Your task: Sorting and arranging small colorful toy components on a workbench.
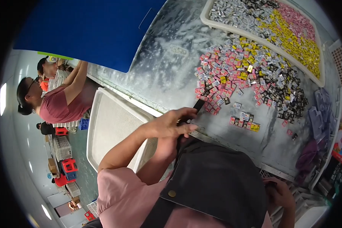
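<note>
At the near edge of the grey table, my left hand [176, 123] is closed with a narrow black strip [198, 105] between its fingers. Under that forearm another bare forearm [158, 161] shows; whose it is I cannot tell. Far to the lower right, my right hand [280, 191] curls beside the dark apron [220, 182], around something dark and mostly hidden. Beyond the left hand lies a loose heap of small pink, yellow, white and black box-shaped pieces [224, 78]. Nearer me, a small block of similar pieces [245, 122] lies lined up in rows.
A white tray [206, 18] of pieces sorted by colour stands at the back right. Blue board [83, 30] covers the far left. An off-white mesh basket [112, 129] sits left of the table. A co-worker [59, 104] is beyond it; purple cloth [307, 155] hangs at right.
</note>
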Demonstrator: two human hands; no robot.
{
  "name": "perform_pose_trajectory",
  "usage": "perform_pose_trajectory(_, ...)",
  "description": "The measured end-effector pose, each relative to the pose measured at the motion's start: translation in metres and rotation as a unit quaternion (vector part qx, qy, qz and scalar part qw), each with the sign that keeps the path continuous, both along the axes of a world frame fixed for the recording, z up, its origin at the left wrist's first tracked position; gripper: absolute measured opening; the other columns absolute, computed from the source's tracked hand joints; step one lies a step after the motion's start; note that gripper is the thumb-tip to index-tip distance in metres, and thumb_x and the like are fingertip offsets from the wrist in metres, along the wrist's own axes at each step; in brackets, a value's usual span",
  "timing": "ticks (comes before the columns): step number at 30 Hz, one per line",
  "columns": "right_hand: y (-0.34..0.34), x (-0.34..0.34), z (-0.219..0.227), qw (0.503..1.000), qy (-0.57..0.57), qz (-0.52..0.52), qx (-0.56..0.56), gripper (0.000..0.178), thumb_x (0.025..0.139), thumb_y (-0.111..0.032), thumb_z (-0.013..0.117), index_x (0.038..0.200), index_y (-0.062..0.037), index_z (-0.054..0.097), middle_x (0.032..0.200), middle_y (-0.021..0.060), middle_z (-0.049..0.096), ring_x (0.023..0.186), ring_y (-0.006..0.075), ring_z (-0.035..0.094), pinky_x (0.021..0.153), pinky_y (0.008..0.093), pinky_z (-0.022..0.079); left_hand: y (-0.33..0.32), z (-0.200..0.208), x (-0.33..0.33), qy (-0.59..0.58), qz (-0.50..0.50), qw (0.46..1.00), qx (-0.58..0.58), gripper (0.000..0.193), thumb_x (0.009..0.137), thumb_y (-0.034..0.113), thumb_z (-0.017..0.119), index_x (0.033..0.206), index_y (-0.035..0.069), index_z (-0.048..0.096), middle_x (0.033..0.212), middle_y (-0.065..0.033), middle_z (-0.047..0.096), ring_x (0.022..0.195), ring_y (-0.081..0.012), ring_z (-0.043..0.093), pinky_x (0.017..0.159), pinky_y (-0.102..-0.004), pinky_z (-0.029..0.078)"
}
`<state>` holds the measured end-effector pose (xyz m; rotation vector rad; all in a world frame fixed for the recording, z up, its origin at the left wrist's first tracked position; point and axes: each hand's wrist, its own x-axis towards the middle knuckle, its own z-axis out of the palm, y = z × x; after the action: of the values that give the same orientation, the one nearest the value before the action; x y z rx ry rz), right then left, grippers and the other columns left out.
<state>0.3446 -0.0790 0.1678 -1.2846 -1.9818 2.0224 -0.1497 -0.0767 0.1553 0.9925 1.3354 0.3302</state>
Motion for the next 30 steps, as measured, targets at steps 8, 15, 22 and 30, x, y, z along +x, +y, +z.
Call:
perform_pose_trajectory(8,-0.006,-0.008,0.023,0.982,-0.124,-0.122,-0.08,0.031,0.088,0.01,0.049,0.114,0.0027,0.063,0.105,0.0184,0.071,0.099,0.0272,0.07,0.088,0.0357,0.053,-0.009,-0.004,-0.017,-0.002,-0.057,0.998,0.037,0.033,0.106,0.022,0.05,0.13,0.002,0.061,0.108,-0.0084,0.066,0.093,-0.0148,0.062,0.087,-0.0295,0.049)
perform_pose_trajectory(15,-0.014,-0.017,0.03,0.976,-0.024,0.011,0.217,0.031,0.086,0.005,0.054,0.114,-0.0007,0.066,0.107,0.0166,0.072,0.097,0.0312,0.071,0.091,0.0416,0.055,-0.025,0.029,0.011,0.178,-0.156,0.911,0.338,0.021,0.097,0.011,0.054,0.112,0.0,0.064,0.124,-0.0178,0.066,0.133,-0.041,0.051,0.115,-0.0564,0.031)
perform_pose_trajectory(22,-0.04,0.027,0.038,0.973,-0.039,-0.212,-0.078,0.028,0.098,-0.005,0.045,0.106,0.0075,0.069,0.103,0.0174,0.074,0.096,0.0243,0.072,0.087,0.0361,0.056,-0.043,0.08,0.027,-0.024,-0.019,0.961,0.274,0.038,0.102,0.031,0.051,0.091,-0.002,0.066,0.094,-0.0187,0.074,0.109,-0.0379,0.067,0.106,-0.0534,0.044)
perform_pose_trajectory(30,-0.046,0.035,0.033,0.788,0.011,-0.616,-0.004,0.021,0.107,-0.021,0.046,0.103,-0.0015,0.053,0.063,0.0017,0.05,0.052,0.013,0.052,0.061,0.0346,0.057,-0.068,0.061,0.042,0.068,0.242,0.93,0.268,0.046,0.108,0.035,0.042,0.088,-0.002,0.059,0.056,-0.0036,0.051,0.044,-0.0075,0.043,0.043,-0.023,0.03)
